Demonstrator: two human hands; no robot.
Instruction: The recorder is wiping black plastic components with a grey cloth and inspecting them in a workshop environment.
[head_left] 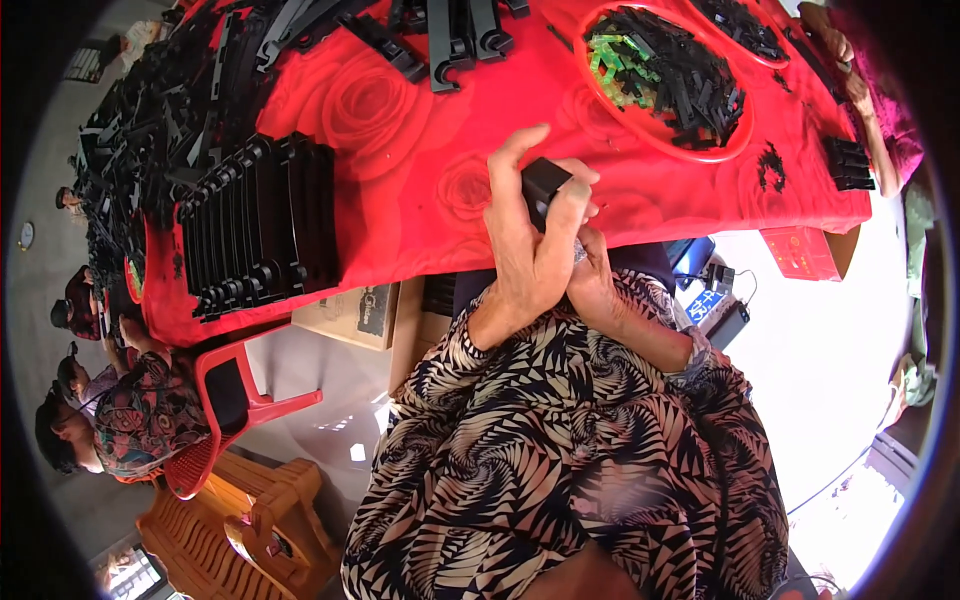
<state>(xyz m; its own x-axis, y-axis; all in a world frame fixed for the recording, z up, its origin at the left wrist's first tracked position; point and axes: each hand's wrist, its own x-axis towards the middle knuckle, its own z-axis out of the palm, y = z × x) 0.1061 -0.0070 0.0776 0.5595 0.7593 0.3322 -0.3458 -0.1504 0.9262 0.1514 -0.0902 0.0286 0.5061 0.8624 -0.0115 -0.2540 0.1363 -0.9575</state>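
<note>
Left of the fingers, a row of curved, glossy black plastic strips and a jumbled heap of black plastic parts crowd the red, rose-printed desk; a round red plastic basin, beyond the fingers and to their right, holds small black pieces and translucent green ones. The left hand's fingers clamp a smooth, blunt-ended black piece, its visible end pointing away from the body, its full long axis hidden; the right hand meets them, its finger closure impossible to tell.

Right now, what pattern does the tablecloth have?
The tablecloth is red and rose-patterned, seen best in the head view.
</note>
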